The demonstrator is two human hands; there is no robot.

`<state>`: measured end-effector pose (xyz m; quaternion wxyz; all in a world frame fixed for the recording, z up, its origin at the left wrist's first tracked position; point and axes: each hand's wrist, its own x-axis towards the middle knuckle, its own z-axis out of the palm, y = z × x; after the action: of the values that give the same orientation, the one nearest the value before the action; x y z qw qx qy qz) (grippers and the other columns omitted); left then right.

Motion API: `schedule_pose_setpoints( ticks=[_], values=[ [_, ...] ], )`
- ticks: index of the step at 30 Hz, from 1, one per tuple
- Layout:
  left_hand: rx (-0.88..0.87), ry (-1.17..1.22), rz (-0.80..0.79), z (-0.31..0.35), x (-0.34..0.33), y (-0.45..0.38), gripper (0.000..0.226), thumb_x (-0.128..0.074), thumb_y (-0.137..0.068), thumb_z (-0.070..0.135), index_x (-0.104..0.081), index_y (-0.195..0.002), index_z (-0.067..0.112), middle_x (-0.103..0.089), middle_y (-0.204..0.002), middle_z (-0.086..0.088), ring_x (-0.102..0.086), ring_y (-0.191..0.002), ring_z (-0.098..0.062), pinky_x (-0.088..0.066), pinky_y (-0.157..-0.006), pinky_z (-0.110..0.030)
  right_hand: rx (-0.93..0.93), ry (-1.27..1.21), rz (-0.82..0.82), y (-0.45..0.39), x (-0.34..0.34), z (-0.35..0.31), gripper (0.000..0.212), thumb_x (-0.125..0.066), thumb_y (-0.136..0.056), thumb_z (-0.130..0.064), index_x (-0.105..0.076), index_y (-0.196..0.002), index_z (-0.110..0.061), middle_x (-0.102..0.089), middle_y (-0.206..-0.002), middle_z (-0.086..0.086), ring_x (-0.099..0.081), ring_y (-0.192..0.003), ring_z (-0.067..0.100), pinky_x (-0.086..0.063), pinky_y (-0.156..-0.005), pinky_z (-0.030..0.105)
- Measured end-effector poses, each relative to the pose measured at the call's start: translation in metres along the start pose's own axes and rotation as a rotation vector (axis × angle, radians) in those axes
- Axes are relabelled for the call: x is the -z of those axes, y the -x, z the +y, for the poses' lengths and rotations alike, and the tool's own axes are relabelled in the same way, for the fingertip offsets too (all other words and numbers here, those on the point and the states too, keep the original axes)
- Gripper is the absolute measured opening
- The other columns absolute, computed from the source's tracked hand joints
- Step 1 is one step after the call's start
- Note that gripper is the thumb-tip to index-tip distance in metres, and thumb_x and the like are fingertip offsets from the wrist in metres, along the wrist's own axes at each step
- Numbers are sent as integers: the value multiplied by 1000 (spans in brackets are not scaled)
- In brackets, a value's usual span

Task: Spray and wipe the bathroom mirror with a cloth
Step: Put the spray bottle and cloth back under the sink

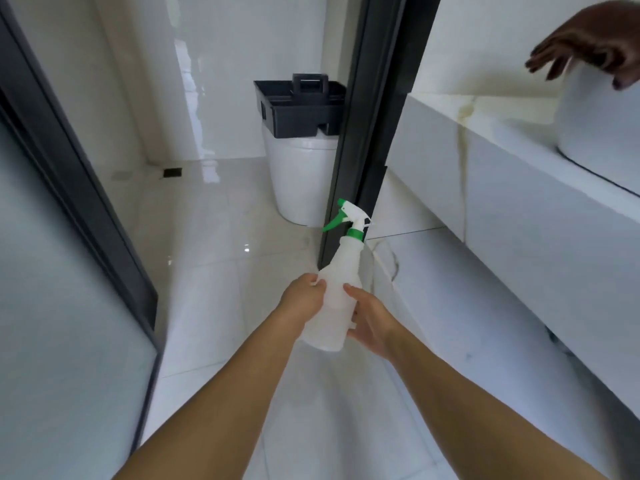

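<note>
While we stand in the doorway looking down, these lines set out what we see.

Bottle: we hold a translucent white plastic spray bottle with a green trigger and collar (337,292) low in front of us over the pale glossy floor tiles (221,306), its nozzle tilted up and away from us.

Why held so: with 2 hands on the body and none on the trigger, we judge that we are carrying or readying it, not spraying yet.

Left hand: our left hand (306,301) wraps the left side of the bottle body, fingers curled round it.

Right hand: our right hand (369,323) cups the right side and base, thumb laid up along the plastic, fingers partly bent beneath.

Cloth: a dark brown cloth (588,43) drapes over the rim of the white ceramic basin (595,126) on the white stone vanity counter (502,157), well apart from our hands; we judge it is parked there within reach for wiping.

Mirror: we cannot see it here; it is probably above the counter.

Caddy: a black plastic cleaning caddy with a handle (298,105) sits on the closed white toilet (301,181), behind the black door frame (367,116), likely kept off the floor.
</note>
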<state>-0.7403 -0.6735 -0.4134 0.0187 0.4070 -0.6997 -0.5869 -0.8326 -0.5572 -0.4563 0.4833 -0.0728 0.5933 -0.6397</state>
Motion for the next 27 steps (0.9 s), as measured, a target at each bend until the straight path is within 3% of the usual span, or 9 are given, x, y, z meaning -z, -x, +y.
schedule_pose_setpoints(
  ticks=[3, 7, 13, 20, 27],
  values=[
    [-33, -25, 13, -28, -24, -17, 39, -46, -102, 35, -51, -134, 13, -59, -131, -11, -60, -116, -32, -50, -99, -44, 8, -26, 16, -4, 22, 32, 49, -66, -88, -35, -55, -132, -16, -66, -129, 12, -60, -121, 33, -50, -99, 51],
    [-114, -111, -13, -44, -63, -36, 37, -47, -101, 31, -59, -124, 5, -63, -124, -14, -61, -112, -33, -51, -97, -43, 40, -19, 87, 4, 50, 52, 28, -59, -95, -35, -60, -118, -19, -73, -115, 9, -64, -114, 33, -50, -100, 51],
    [-214, -233, -172, -35, -121, -46, 43, -49, -100, 33, -59, -134, 8, -61, -131, -13, -60, -116, -33, -51, -99, -41, 124, -50, 250, 26, 99, 65, 45, -56, -96, -42, -54, -133, -16, -65, -126, 12, -62, -116, 34, -54, -93, 49],
    [-354, -275, -259, -15, -179, -32, 49, -56, -97, 36, -52, -139, 11, -60, -134, -10, -59, -119, -32, -48, -102, -40, 215, -25, 430, 63, 142, 58, 46, -47, -99, -47, -55, -131, -15, -65, -125, 11, -62, -114, 32, -54, -86, 44],
    [-432, -244, -293, -9, -217, -26, 50, -60, -94, 41, -52, -135, 14, -60, -134, -6, -60, -118, -27, -47, -95, -33, 302, 24, 540, 90, 172, 55, 46, -49, -100, -44, -55, -134, -13, -67, -125, 7, -63, -116, 28, -49, -99, 42]
  ],
)
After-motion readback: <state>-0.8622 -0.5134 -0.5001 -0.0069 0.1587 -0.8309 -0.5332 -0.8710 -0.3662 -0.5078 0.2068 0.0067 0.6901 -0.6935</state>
